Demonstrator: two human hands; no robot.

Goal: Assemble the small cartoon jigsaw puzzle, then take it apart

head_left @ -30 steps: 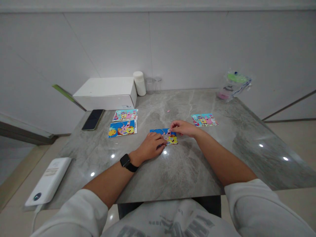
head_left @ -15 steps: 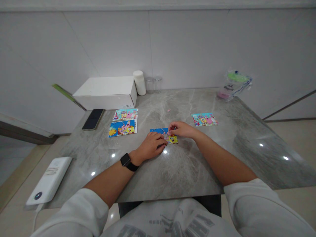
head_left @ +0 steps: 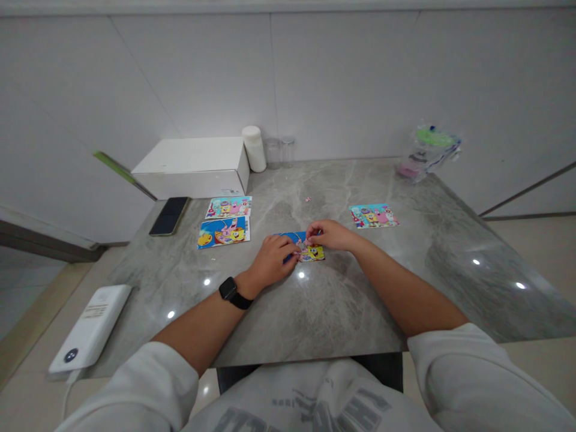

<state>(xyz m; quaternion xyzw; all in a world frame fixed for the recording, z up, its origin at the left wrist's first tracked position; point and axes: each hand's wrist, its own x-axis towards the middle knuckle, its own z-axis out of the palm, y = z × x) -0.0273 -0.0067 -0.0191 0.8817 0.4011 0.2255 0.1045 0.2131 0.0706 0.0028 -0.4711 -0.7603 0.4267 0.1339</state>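
Observation:
A blue and yellow cartoon card (head_left: 315, 252) lies on the grey marbled table, partly covered by both hands. My left hand (head_left: 274, 259), below a black watch, rests on the card's left part with its fingers bent and somewhat apart, holding nothing that I can see. My right hand (head_left: 326, 234) is over the card's upper right edge, thumb and forefinger pinched together; what lies between the fingertips is too small to make out. Beyond the hands is a tiny pinkish scrap (head_left: 308, 199).
Two cartoon cards (head_left: 225, 232) lie left, another card (head_left: 374, 216) right. Behind stand a white box (head_left: 193, 159), a white bottle (head_left: 254, 150), two clear glasses (head_left: 279, 153) and a plastic bag (head_left: 429, 153). A phone (head_left: 170, 216) and white power bank (head_left: 90, 330) are at left.
My left hand has shifted slightly up and left on the card, baring a little more of its lower middle. My right hand has hardly moved.

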